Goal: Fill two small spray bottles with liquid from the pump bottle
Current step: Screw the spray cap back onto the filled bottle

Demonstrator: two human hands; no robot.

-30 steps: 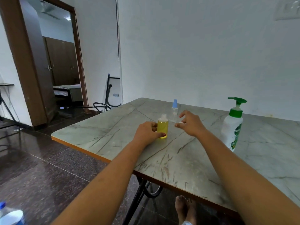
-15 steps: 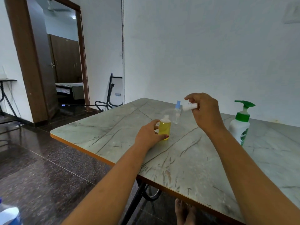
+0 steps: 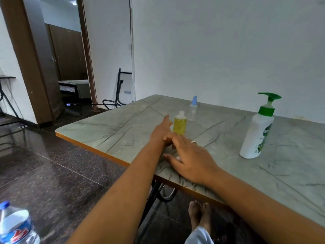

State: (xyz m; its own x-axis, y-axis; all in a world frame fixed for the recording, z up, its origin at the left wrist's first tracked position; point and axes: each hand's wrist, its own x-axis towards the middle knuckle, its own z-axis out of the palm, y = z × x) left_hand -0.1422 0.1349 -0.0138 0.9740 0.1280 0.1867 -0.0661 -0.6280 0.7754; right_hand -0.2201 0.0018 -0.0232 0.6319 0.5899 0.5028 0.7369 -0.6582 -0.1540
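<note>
Yellow spray bottle: left hand touches its 9 o'clock side, can't tell if gripping; right hand lies flat, relaxed, on table.

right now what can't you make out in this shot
Head view:
Whether left hand grips yellow bottle: right hand covers its fingers.
White piece: mostly under the right palm.
Pump bottle label: blurred.
Water bottle: cut by frame corner.

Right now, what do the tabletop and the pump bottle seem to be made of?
Tabletop: probably marble-print laminate on board, matte grey-green with dark veins; the orange edge strip hints against solid stone. Pump bottle: opaque white plastic, slightly glossy, green plastic pump head.
</note>
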